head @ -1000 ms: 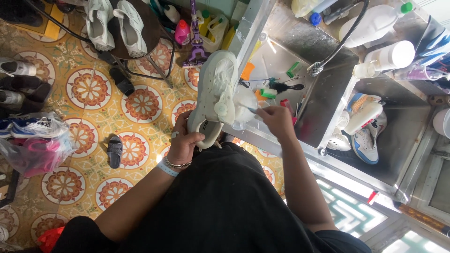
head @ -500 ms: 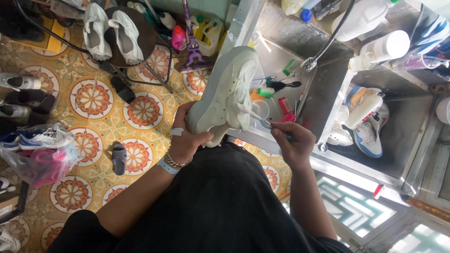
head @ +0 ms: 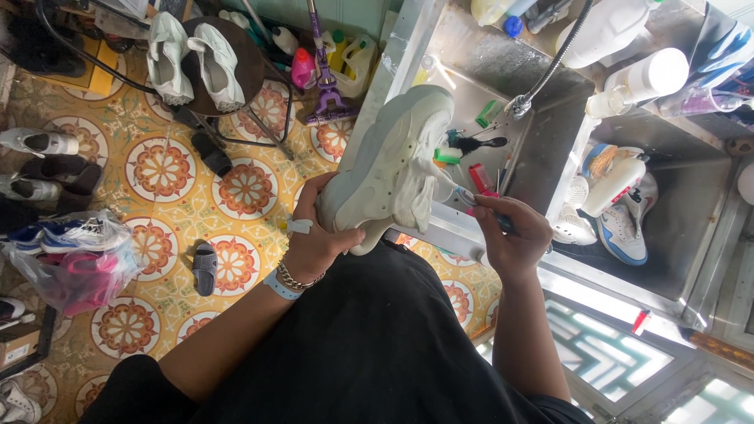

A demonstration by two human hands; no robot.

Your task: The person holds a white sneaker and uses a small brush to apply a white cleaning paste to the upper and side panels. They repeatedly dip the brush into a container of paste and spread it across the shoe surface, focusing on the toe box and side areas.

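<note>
My left hand (head: pixel 318 235) grips the heel end of a pale cream sneaker (head: pixel 389 169), held up over the edge of a steel sink (head: pixel 542 149). A bracelet and a light blue band circle that wrist. My right hand (head: pixel 514 239) is closed on a small brush (head: pixel 463 195), whose head touches the side of the sneaker near its middle. My black clothing fills the bottom of the view.
The sink holds several brushes (head: pixel 471 145) and small tools. A second basin at right holds a white and blue sneaker (head: pixel 620 228) and a white bottle (head: pixel 613 187). White shoes lie on a round stool (head: pixel 224 59). More shoes and a bagged pair (head: pixel 67 251) lie on the patterned tile floor.
The sneaker has turned from sole-side view to its side and shifted right. My right hand drew back from the sink toward me and now works the brush on the shoe's side.
</note>
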